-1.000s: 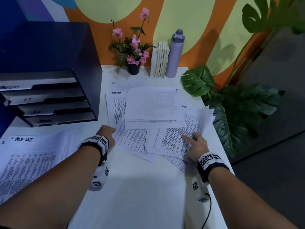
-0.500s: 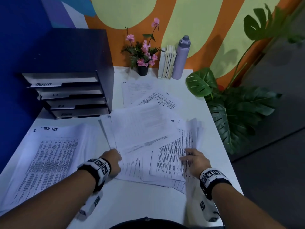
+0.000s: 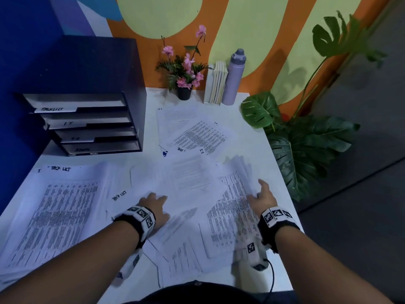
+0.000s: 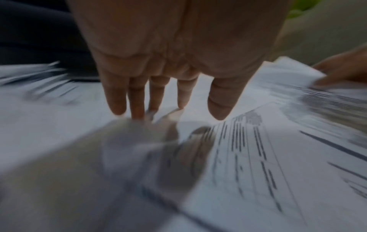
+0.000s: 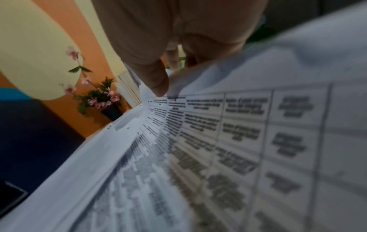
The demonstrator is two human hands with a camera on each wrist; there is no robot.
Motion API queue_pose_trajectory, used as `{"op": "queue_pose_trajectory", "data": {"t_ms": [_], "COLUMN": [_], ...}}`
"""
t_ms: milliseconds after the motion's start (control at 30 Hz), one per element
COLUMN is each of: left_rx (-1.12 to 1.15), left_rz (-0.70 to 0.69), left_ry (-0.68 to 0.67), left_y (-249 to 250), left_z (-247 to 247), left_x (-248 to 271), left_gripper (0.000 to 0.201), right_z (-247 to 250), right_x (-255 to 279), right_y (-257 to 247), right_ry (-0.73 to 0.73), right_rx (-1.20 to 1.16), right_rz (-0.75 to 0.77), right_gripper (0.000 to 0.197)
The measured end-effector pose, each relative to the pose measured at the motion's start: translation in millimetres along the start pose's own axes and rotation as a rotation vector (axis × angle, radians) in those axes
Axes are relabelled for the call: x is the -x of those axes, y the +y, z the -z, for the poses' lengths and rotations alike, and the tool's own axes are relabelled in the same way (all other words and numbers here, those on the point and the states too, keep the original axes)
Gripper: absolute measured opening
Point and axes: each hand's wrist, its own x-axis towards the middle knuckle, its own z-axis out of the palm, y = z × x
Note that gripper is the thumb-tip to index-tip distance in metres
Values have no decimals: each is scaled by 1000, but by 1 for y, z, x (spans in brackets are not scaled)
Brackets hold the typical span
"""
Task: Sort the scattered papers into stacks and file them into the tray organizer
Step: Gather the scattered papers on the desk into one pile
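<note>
Table (image 3: 247,137): a white top set against a painted wall; most of its near half is covered by paper.
Tray organizer (image 3: 92,119): a dark cabinet is seen at the far left of the table, with four labelled trays stacked one above another. No filed sheets can be made out in them, so filing is judged not yet begun.
Sorted stack (image 3: 54,207): one thick pile of printed tables, headed with a handwritten title, is laid at the near left, apart from the loose sheets. This is taken as the one stack built so far.
Scattered papers (image 3: 190,178): overlapping sheets are spread across the middle and right of the table, some turned at angles; two more lie farther back toward the flower pot. Several hand-marked headings are seen among them, so more than one stack is judged still to be made.
Fanned bundle (image 3: 236,194): a sheaf of table printouts is raised at its far edge on the right.
Right hand (image 3: 262,197): the bundle's lifted edge is pinched between thumb and fingers, as the right wrist view shows.
Left hand (image 3: 154,206): laid flat on the loose middle sheets with fingers (image 4: 137,100) straight and spread; nothing is gripped.
Progress: an early stage is judged, with most sorting and all filing left.
Background: a flower pot (image 3: 184,93), some books (image 3: 215,85) and a bottle (image 3: 233,77) stand at the back edge, untouched by the work.
</note>
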Motion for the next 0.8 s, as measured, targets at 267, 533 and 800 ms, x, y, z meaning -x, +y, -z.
{"op": "queue_pose_trajectory", "data": {"t_ms": [267,533,800], "left_rx": [176,44,172], "left_rz": [24,248,254], "left_ry": [247,134,87], "left_y": [5,-36,-46], "left_z": [26,23,23], "left_x": [-24,-48,-35], "left_gripper": [56,106,79], "right_z": [12,16,41], "right_x": [-4,-5,-9], "right_y": [-11,-12,-57], "right_ry": [59,146,444], "right_rx": [-34,48,37], "right_rz": [123,123,381], "right_gripper": [18,18,24]}}
